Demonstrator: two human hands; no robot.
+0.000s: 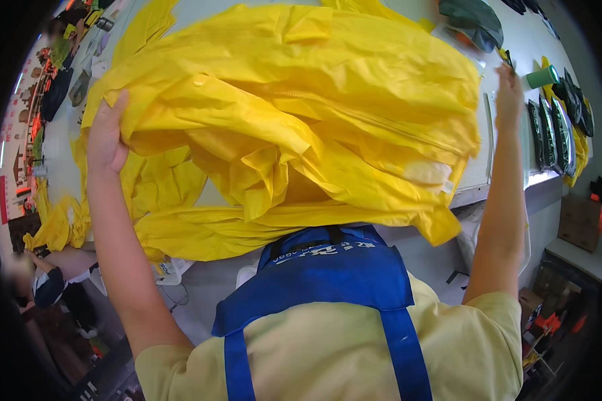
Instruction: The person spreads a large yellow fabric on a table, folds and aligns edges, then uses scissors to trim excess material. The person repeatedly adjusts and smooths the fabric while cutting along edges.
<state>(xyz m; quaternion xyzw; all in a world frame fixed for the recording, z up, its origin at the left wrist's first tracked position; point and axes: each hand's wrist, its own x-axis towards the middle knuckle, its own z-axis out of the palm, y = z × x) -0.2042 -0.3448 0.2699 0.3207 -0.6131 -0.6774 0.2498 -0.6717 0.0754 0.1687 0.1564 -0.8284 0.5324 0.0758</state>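
Note:
A large yellow raincoat (354,73) with a zip along it is spread and lifted across the white table, its lower folds hanging over the near edge. My left hand (110,137) is closed on the coat's left edge, the fabric pinched between thumb and fingers. Off to the right, apart from the coat, my right hand (508,87) is raised over the table with its fingers closed. A small dark tool (509,60) sticks up from those fingers; its kind is too small and blurred to make out. The raincoat hides much of the table.
A green roll (542,77) lies at the right, near several dark packaged bundles (547,134). Dark green cloth (473,23) sits at the far right. More yellow fabric (144,37) lies far left. Other people (50,284) are at the left. Cardboard boxes (578,220) stand below right.

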